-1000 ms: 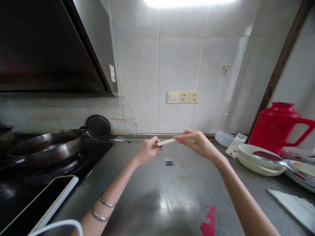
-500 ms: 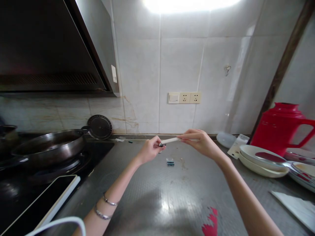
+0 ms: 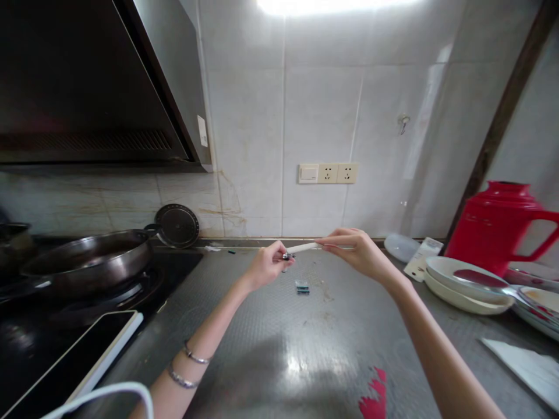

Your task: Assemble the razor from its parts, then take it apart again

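A slim white stick-like object (image 3: 302,248) is held above the metal counter (image 3: 262,326), tilted slightly up to the right. My left hand (image 3: 267,265) pinches its left end, where a small dark metallic part shows at the fingertips. The fingers of my right hand (image 3: 349,247) are closed on its right end. Below and between the hands, a small clear and teal item (image 3: 301,287) lies on the counter. Two silver bracelets circle my left wrist.
On the left, a steel pan (image 3: 91,262) sits on the black stove, with a phone (image 3: 78,366) and white cable nearer. A red jug (image 3: 498,227), stacked plates (image 3: 467,285) and a white sheet (image 3: 524,366) stand or lie at right. Wall sockets (image 3: 337,173) are behind.
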Demonstrator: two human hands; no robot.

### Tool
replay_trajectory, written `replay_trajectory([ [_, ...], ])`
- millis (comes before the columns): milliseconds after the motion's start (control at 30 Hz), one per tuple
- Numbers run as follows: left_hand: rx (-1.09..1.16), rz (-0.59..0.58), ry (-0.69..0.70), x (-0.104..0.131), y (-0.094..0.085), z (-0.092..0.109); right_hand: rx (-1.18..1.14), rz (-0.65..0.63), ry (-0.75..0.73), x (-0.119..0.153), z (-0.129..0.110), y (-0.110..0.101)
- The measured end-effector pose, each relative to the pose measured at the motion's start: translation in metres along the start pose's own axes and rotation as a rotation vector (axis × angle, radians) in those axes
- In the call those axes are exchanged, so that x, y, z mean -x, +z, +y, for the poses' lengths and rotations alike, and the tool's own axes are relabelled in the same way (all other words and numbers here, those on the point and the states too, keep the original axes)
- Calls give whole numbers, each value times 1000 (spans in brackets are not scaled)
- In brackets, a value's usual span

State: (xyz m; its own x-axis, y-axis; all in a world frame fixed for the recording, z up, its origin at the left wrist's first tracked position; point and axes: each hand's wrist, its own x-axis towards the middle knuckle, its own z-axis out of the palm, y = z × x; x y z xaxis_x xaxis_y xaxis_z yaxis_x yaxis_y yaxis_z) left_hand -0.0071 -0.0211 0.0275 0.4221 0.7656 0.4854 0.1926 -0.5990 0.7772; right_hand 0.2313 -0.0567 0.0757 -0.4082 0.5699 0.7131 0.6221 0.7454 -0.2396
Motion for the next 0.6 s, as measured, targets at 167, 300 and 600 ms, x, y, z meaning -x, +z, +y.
replay_trajectory([
  [167,-21,-1,1,1,0,2,10,1,10,0,-3,-1],
  [300,-18,-4,2,2,0,4,3,9,6,0,-7,-2],
  [600,-2,-8,-8,3,1,0,-68,-52,69,1,-2,2],
])
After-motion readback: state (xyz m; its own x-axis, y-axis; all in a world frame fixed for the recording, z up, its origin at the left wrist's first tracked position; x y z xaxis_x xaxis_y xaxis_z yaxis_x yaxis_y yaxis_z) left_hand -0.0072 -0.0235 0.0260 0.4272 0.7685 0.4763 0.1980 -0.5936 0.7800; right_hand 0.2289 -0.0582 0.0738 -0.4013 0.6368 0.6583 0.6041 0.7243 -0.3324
